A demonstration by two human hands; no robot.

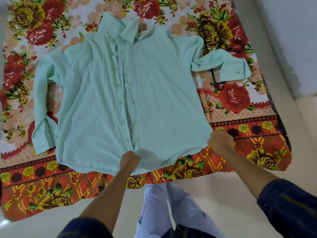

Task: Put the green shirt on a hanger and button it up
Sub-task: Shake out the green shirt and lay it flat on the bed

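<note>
The left hand (129, 160) is curled into a fist and pinches the bottom hem of the green shirt (103, 100) at the foot of the button placket, near the middle of the bed's near edge. The right hand (220, 140) is likewise closed, gripping the shirt's lower corner on the right side, close to the bed's near right corner. From these two hands the shirt spreads away toward the far edge, lying flat and front up on the floral bedsheet (240, 109), its placket unbuttoned and its collar toward the far edge. One sleeve runs down toward the left edge of the bed; the other is folded across toward the right edge. There a black hanger (215, 81) lies on the sheet, partly hidden beneath that folded sleeve. Dark blue sleeves cover both forearms near the elbows, and pale trousers (171, 203) show below over the light floor (240, 194).
</note>
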